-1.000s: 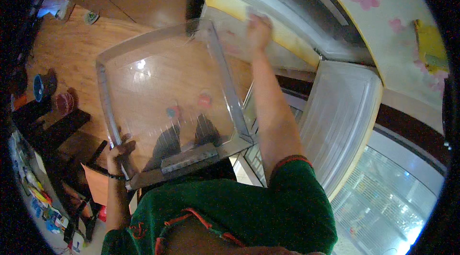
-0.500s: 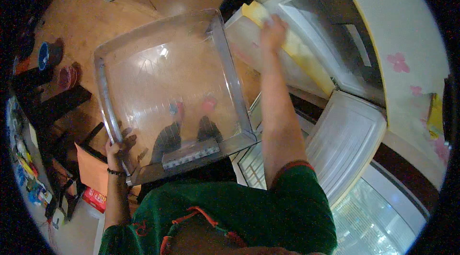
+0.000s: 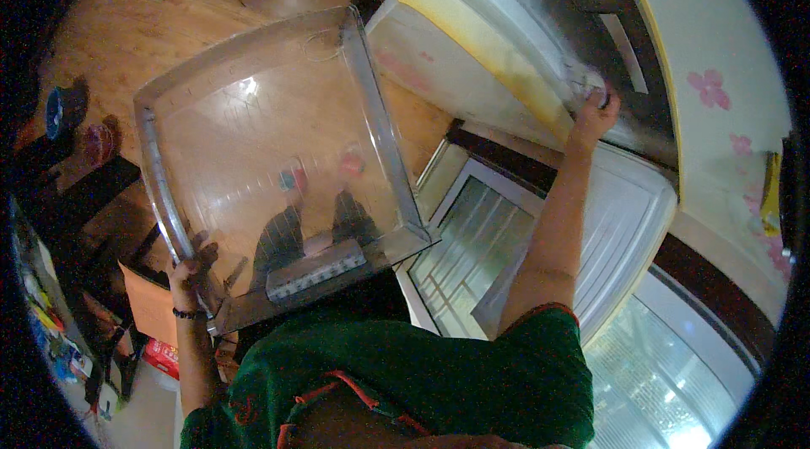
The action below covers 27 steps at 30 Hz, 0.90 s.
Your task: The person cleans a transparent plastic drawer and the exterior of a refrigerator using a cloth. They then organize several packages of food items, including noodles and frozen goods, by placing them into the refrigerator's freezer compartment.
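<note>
My left hand (image 3: 196, 270) grips the near left corner of a large clear plastic fridge drawer (image 3: 253, 137) and holds it up tilted in front of me. Through its bottom I see my legs and the wooden floor. My right hand (image 3: 595, 111) is stretched out to the right, away from the drawer. Its fingers are closed on the frosty white edge (image 3: 578, 78) of the open fridge's upper compartment. A door with a yellow seal (image 3: 481, 52) stands between the drawer and that hand.
Below my right arm are a glass shelf (image 3: 472, 238) and a white ribbed drawer front (image 3: 629, 221) of the fridge. The fridge side bears pink flower stickers (image 3: 710, 88). Dark furniture (image 3: 84, 196) and a cardboard box (image 3: 152, 310) stand on the left.
My right hand has let go of the drawer's far edge and moved right to the fridge's upper compartment. The drawer now hangs from my left hand alone.
</note>
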### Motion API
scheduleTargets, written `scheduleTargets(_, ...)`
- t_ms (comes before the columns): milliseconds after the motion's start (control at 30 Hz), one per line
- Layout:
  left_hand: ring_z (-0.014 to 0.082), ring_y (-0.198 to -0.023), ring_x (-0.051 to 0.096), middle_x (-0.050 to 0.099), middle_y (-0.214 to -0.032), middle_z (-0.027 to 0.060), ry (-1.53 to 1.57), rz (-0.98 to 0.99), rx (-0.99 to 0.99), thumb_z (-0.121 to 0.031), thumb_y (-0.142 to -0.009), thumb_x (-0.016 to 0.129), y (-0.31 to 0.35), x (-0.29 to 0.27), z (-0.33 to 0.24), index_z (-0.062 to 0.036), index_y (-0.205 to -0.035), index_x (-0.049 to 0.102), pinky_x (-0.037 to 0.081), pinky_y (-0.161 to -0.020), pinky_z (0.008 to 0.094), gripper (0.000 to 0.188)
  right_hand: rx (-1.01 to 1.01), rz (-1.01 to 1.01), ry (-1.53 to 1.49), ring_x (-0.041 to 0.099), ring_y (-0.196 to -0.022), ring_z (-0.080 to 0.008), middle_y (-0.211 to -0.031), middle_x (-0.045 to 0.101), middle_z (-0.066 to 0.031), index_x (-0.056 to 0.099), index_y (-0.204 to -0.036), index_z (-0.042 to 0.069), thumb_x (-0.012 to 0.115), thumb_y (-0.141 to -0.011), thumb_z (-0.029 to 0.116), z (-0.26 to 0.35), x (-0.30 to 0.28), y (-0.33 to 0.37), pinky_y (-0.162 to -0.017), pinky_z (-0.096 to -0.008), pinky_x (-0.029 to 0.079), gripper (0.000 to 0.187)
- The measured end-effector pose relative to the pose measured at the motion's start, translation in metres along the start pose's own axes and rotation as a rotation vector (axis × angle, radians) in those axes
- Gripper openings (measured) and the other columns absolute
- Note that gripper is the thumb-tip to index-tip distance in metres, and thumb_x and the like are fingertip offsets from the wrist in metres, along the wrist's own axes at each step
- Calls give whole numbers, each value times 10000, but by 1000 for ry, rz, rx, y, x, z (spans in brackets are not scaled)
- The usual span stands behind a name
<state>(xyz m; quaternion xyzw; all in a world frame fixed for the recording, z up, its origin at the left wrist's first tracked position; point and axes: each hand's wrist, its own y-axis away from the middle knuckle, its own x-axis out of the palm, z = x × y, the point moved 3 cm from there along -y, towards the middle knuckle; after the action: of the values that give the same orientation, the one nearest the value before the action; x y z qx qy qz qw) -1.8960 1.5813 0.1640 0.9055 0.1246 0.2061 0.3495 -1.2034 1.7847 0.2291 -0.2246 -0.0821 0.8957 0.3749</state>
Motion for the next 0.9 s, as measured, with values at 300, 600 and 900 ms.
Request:
scheduleTargets(300,291,-908,600,538,-1130,189,30,-41,-41,-122,-610,551,-3,12,-5,49,-1299,358,492,-813,373,736,-467,215,655,538,-1027,-360,-1135,561,-195,526,-1176,73,565,-837,233,-19,164,-23,-890,-429,421,377)
scheduleTargets(600,245,-892,599,524,-1153,170,45,-42,-8,-258,-626,656,-4,11,-6,17,-1339,312,468,-799,311,838,-156,370,920,537,-1042,-321,-1185,541,-164,521,-1196,75,533,-842,281,-50,88,-82,-886,-398,424,410)
scheduleTargets(900,230,-907,600,549,-1139,156,5,-89,50,-337,-598,691,-4,6,16,24,-1320,346,466,-798,323,877,-231,496,655,498,-1133,-317,-1220,521,-201,484,-1226,-19,531,-861,308,-13,153,-55,-964,-358,376,492)
